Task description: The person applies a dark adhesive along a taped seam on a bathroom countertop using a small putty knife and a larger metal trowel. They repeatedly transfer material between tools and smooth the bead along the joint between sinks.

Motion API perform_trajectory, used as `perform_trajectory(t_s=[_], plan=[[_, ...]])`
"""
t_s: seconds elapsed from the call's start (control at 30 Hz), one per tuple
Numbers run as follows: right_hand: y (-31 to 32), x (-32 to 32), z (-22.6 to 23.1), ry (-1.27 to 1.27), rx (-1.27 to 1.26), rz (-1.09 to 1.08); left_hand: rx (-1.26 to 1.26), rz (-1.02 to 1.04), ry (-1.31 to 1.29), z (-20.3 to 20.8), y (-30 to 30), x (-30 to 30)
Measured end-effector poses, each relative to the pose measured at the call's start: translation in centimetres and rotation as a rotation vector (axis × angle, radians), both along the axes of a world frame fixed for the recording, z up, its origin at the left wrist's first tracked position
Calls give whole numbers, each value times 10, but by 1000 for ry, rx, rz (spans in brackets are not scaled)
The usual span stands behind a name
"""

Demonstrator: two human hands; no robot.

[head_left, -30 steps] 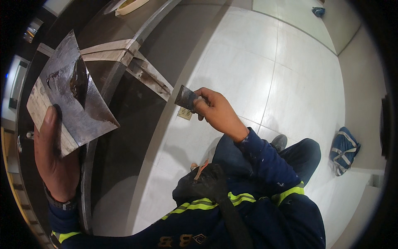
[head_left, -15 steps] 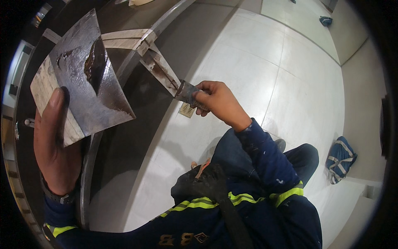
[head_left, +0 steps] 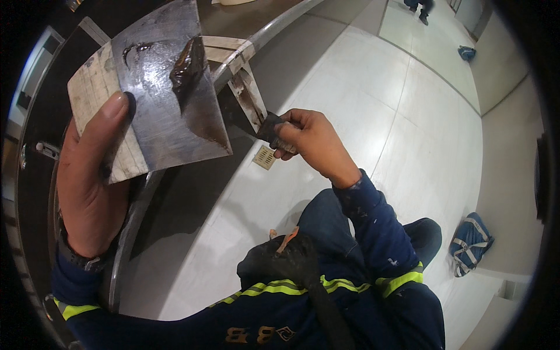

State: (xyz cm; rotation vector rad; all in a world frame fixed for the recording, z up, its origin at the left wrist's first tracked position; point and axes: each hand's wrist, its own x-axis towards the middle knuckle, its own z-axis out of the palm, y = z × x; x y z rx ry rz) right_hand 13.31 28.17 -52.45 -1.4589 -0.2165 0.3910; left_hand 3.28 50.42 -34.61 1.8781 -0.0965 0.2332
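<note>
My left hand grips a wide metal spreader plate by its pale, scuffed edge strip, thumb on top. Dark brown, glossy paste is heaped on the plate, with smears around it. Between thumb and fingers of my right hand is a small dark scraper. Its blade meets the lower end of a narrow dark joint on the counter's side. Strips of pale tape border this joint, stained brown. My left fingers are mostly hidden under the plate.
The dark counter curves along the left with a glossy edge. A floor drain lies below my right hand on light tiles. A blue bag with white straps rests at right. Another person's legs show at the top.
The plate and my left hand appear farther right and higher, as the view has shifted. My right hand stays at the joint's lower end, its scraper turned slightly. Another person's legs have come into view.
</note>
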Motion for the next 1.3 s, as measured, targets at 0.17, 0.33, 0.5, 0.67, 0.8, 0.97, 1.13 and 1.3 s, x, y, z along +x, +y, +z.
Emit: perform_trajectory(t_s=[0.17,0.33,0.5,0.67,0.8,0.97,1.13,1.3], plan=[[2,1,6,-49,9,3,-22,-20,-13,-4,-3,-2],[3,0,24,-82,-24,16,-76,-15,7,-2,-3,-7],[-3,0,37,-96,34,48,-47,-118,34,6,-6,-7],[-3,-5,49,-99,57,44,-61,-116,9,0,-6,-7],[0,-1,58,-144,44,37,-83,-107,-5,-2,-5,-2],[1,2,73,-186,35,22,-104,-111,-5,-3,-1,0],[-24,-4,56,-248,-41,-43,-232,-122,45,3,-5,2],[-42,-25,32,-160,252,-194,-416,-117,144,9,-7,2]])
